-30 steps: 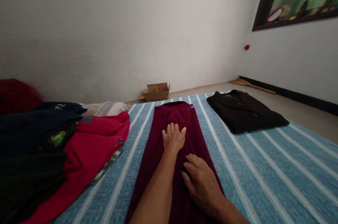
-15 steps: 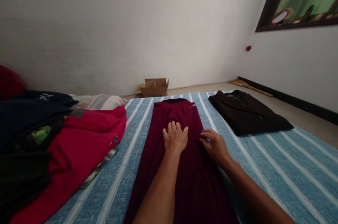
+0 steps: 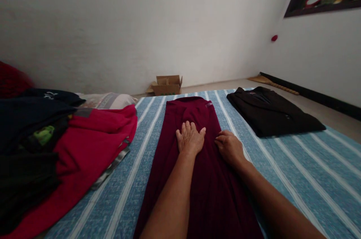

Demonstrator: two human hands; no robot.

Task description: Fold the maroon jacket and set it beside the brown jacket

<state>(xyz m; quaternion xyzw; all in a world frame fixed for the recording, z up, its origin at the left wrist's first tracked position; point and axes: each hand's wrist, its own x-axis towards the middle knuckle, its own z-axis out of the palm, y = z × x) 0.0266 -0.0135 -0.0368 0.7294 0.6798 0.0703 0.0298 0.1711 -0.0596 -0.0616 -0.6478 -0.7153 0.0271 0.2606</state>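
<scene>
Maroon garment (image 3: 203,194) lies lengthwise beneath the left hand (image 3: 191,138), which rests palm-down, open, fingers slightly spread, gripping nothing. Right hand (image 3: 229,147): fingers curled in at the garment's right edge; cannot tell whether cloth is pinched. Dark folded garment (image 3: 273,113) beyond and right of that hand, apart; red cloth (image 3: 96,137) well left of both.

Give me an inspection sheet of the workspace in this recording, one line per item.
Surface: blue striped cover, beneath the clothes.
Things in hand: maroon garment, laid lengthwise, lightly creased.
Clutter: loose clothes pile at left; folded dark garment at right.
Hands: left hand spread on the maroon garment; right hand curled at its right edge, grip unclear.
Cables: nothing seen.
Surroundings: open cardboard box by the wall.
</scene>
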